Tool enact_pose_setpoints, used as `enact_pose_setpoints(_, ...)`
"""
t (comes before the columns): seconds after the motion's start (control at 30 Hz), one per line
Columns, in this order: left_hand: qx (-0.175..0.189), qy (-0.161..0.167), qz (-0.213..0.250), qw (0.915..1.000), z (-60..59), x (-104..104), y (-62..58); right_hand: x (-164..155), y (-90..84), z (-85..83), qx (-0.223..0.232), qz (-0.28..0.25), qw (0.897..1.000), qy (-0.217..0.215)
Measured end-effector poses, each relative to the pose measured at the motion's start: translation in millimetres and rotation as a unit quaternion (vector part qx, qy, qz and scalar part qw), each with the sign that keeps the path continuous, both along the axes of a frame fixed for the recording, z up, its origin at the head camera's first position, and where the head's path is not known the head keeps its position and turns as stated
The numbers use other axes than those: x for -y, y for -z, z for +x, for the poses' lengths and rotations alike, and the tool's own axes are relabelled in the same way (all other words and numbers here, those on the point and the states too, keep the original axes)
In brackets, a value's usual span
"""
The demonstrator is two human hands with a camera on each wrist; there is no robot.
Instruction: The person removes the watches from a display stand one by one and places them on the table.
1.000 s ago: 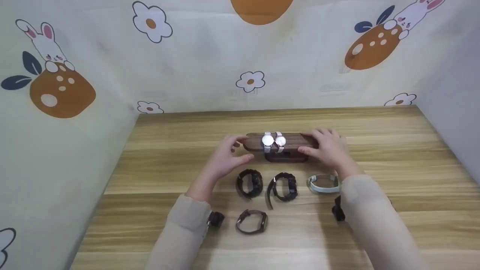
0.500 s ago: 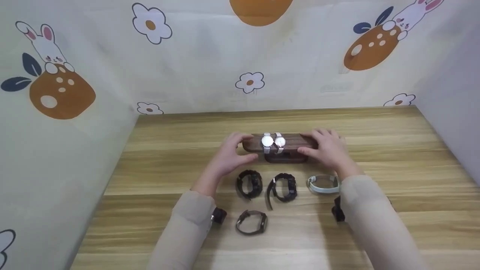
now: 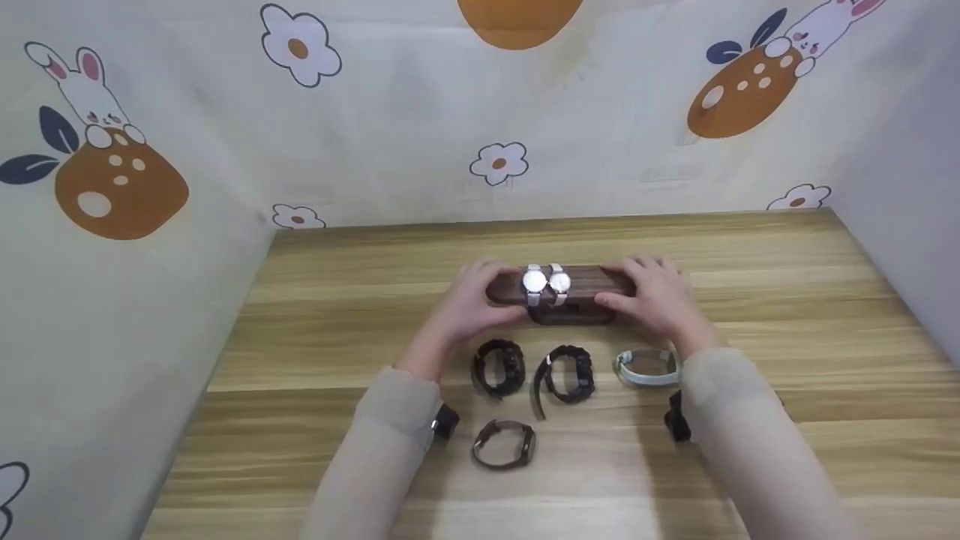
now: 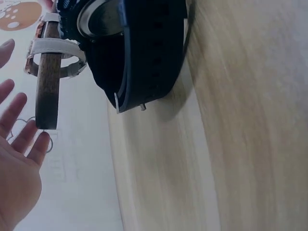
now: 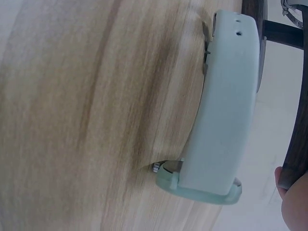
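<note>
A dark wooden watch stand [image 3: 589, 281] with a long rounded bar and smaller base stands toward the back of the table. Two white-strapped watches [image 3: 535, 282] are looped side by side around its bar. My left hand [image 3: 472, 304] holds the bar's left end, thumb in front and fingers behind. At the right end, my right hand [image 3: 656, 296] grips the bar in a similar way. In the left wrist view, the left fingers [image 4: 29, 137] lie by the bar's tip. The right wrist view shows only a small part of the right hand [image 5: 296, 207].
Two black watches [image 3: 500, 367] lie in front of the stand. A pale green watch [image 3: 649, 367] lies near my right forearm, and a thin dark-strapped watch [image 3: 504, 444] is closer to me. A patterned wall covering [image 3: 412, 150] rises behind the wooden table [image 3: 337, 300].
My left hand has moved right and closed around the left end of the stand's bar. The right hand, the stand and the watches stay in place.
</note>
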State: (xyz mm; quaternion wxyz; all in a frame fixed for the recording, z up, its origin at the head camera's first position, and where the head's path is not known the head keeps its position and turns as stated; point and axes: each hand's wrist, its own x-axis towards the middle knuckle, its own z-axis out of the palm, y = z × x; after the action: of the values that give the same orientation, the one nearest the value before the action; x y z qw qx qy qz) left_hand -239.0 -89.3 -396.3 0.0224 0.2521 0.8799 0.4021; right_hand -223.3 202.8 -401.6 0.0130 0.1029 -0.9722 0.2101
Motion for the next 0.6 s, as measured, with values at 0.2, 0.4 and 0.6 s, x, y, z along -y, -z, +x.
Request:
enact_pose_setpoints(0.2, -0.008, 0.009, -0.014, 0.9998, -5.1, -5.5, -1.2, -0.5, -1.0, -1.2, 0.001, 0.003, 1.000, 0.002)
enact_pose_setpoints(0.4, -0.007, 0.004, -0.027, 0.9996, -7.7, -10.2, -0.8, 0.4, -0.8, -0.9, 0.000, 0.006, 1.000, 0.007)
enact_pose_setpoints(0.6, -0.061, 0.026, -0.093, 0.9935, -11.9, -18.9, -2.5, -0.3, -0.8, -0.1, 0.000, 0.003, 1.000, 0.009)
